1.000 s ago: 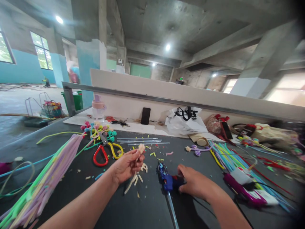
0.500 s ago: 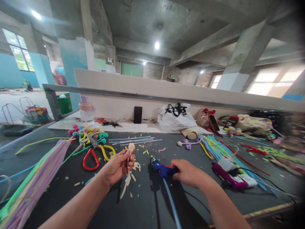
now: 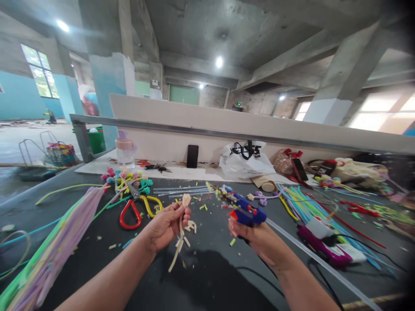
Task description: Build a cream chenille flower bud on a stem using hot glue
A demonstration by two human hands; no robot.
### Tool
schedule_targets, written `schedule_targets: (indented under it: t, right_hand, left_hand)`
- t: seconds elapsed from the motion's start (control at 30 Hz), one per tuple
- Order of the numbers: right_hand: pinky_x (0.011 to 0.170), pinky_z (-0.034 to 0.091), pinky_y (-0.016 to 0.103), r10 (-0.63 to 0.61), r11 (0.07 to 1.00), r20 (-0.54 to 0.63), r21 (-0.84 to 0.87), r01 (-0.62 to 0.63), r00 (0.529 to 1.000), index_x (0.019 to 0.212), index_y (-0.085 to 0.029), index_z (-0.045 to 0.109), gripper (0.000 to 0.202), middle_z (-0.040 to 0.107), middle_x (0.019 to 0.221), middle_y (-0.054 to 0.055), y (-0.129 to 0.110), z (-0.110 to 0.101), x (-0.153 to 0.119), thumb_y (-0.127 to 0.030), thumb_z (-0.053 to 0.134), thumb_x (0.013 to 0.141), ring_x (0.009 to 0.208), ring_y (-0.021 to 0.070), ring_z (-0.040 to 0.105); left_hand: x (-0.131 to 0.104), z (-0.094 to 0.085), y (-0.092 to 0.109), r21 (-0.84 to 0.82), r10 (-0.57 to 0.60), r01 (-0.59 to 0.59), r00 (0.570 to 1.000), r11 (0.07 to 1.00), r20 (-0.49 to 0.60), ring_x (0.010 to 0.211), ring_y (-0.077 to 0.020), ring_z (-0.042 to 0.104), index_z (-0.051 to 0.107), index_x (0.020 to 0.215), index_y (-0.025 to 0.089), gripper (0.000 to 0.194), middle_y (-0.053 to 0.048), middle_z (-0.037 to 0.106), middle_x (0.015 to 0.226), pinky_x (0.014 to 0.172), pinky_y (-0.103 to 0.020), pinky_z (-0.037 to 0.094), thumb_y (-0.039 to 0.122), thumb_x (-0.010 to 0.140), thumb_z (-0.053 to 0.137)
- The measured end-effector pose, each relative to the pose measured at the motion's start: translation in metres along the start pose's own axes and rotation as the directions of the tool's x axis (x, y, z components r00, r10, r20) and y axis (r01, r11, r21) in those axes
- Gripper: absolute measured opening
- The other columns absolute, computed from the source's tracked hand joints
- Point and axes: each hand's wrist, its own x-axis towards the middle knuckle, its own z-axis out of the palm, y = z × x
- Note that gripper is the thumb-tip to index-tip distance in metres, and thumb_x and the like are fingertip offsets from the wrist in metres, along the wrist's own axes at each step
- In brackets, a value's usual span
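My left hand (image 3: pixel 171 224) pinches a cream fuzzy-stem flower (image 3: pixel 186 200), its head up and its stems hanging below the fingers. To its right, my right hand (image 3: pixel 248 233) is wrapped round the grip of a blue glue gun (image 3: pixel 248 211). The gun is raised over the table, its nozzle end pointing up and left, coated with coloured bits. A long clear glue stick (image 3: pixel 311 255) runs out of its back toward the lower right. Cream cut pieces (image 3: pixel 191 226) lie on the dark table beyond my left hand.
Red-and-yellow-handled scissors (image 3: pixel 131 214) lie left, beside coloured flowers (image 3: pixel 145 185) and a lilac stem bundle (image 3: pixel 73 233). A purple power strip (image 3: pixel 324 246), its cable and blue stems are right. A phone (image 3: pixel 192 156), bottle (image 3: pixel 125 151) and white bag (image 3: pixel 246 160) stand behind.
My right hand has lifted the glue gun off the table and turned it, so the clear stick now trails right. My left hand still holds the cream flower. The view has shifted slightly.
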Motion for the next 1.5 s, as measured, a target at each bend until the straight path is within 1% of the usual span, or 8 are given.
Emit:
schedule_targets:
  t: [0.23, 0.43, 0.6, 0.67, 0.73, 1.2, 1.37, 1.5]
  right_hand:
    - [0.065, 0.041, 0.028, 0.024, 0.998, 0.134, -0.057, -0.016, 0.991, 0.101, -0.019, 0.062, 0.038, 0.057, 0.079, 0.002, 0.007, 0.017, -0.005, -0.045, 0.068, 0.073, 0.064, 0.0119, 0.050]
    - [0.061, 0.040, 0.027, -0.001, 0.997, 0.097, -0.077, 0.009, 0.995, 0.097, -0.017, 0.062, 0.037, 0.060, 0.084, 0.005, 0.009, 0.024, -0.006, -0.046, 0.065, 0.075, 0.060, 0.0101, 0.049]
    - [0.050, 0.037, 0.024, 0.093, 0.961, 0.038, -0.264, -0.080, 0.995, 0.089, -0.016, 0.062, 0.037, 0.059, 0.068, 0.001, 0.022, 0.003, 0.013, -0.047, 0.067, 0.069, 0.051, 0.0090, 0.045]
    - [0.044, 0.034, 0.022, 0.128, 0.905, -0.103, -0.396, -0.158, 0.986, 0.078, -0.016, 0.060, 0.032, 0.053, 0.059, -0.002, 0.027, -0.010, 0.021, -0.044, 0.069, 0.065, 0.047, 0.0082, 0.042]
    - [0.042, 0.033, 0.021, 0.131, 0.893, -0.136, -0.415, -0.177, 0.982, 0.078, -0.017, 0.058, 0.031, 0.050, 0.057, -0.004, 0.028, -0.018, 0.026, -0.043, 0.068, 0.066, 0.045, 0.0077, 0.041]
    - [0.049, 0.034, 0.022, 0.128, 0.953, 0.073, -0.286, -0.103, 0.989, 0.090, -0.014, 0.059, 0.042, 0.051, 0.065, -0.002, 0.004, -0.001, 0.006, -0.052, 0.065, 0.072, 0.051, 0.0071, 0.042]
    - [0.048, 0.035, 0.021, 0.165, 0.943, 0.064, -0.302, -0.139, 0.984, 0.086, -0.014, 0.060, 0.044, 0.052, 0.065, -0.001, 0.008, 0.010, 0.006, -0.053, 0.068, 0.068, 0.052, 0.0075, 0.043]
    - [0.049, 0.035, 0.021, 0.169, 0.949, 0.083, -0.282, -0.140, 0.982, 0.087, -0.013, 0.060, 0.046, 0.052, 0.065, -0.001, 0.009, 0.011, 0.007, -0.053, 0.068, 0.067, 0.052, 0.0077, 0.043]
  left_hand:
    - [0.000, 0.006, 0.001, -0.036, 0.031, -0.035, 0.994, 0.999, -0.108, 0.056, -0.0049, 0.057, 0.052, 0.091, 0.011, 0.009, -0.003, 0.056, 0.073, 0.054, -0.014, 0.052, 0.005, 0.086, 0.047]
    - [0.000, 0.006, 0.001, -0.074, 0.084, -0.091, 0.992, 0.993, -0.092, 0.054, -0.0036, 0.054, 0.054, 0.086, 0.010, 0.011, -0.005, 0.057, 0.075, 0.051, -0.012, 0.049, 0.004, 0.086, 0.044]
    - [0.001, 0.006, 0.007, -0.114, 0.175, -0.189, 0.977, 0.975, -0.123, 0.054, -0.0035, 0.052, 0.056, 0.082, 0.008, 0.016, -0.006, 0.056, 0.075, 0.050, -0.011, 0.048, 0.001, 0.085, 0.042]
    - [0.002, 0.006, 0.009, -0.120, 0.174, -0.191, 0.975, 0.974, -0.137, 0.055, -0.0038, 0.052, 0.056, 0.081, 0.009, 0.017, -0.005, 0.055, 0.074, 0.050, -0.012, 0.049, 0.001, 0.085, 0.042]
    - [0.001, 0.006, 0.009, -0.121, 0.166, -0.184, 0.976, 0.975, -0.143, 0.055, -0.0042, 0.052, 0.056, 0.080, 0.009, 0.017, -0.005, 0.055, 0.075, 0.050, -0.012, 0.049, 0.000, 0.085, 0.042]
    - [0.003, 0.004, -0.003, -0.088, 0.080, -0.089, 0.991, 0.992, -0.105, 0.057, -0.0029, 0.054, 0.055, 0.088, 0.007, 0.012, -0.013, 0.060, 0.093, 0.052, -0.012, 0.050, 0.003, 0.086, 0.044]
    - [0.000, 0.008, -0.005, -0.039, 0.020, -0.024, 0.994, 0.999, -0.107, 0.057, -0.0043, 0.056, 0.056, 0.086, 0.008, 0.011, -0.004, 0.056, 0.073, 0.053, -0.011, 0.050, 0.002, 0.084, 0.048]
    - [0.003, 0.007, -0.005, -0.010, 0.029, -0.031, 0.990, 0.999, -0.137, 0.057, -0.0055, 0.058, 0.057, 0.081, 0.007, 0.012, -0.005, 0.058, 0.070, 0.055, -0.012, 0.051, 0.000, 0.083, 0.048]
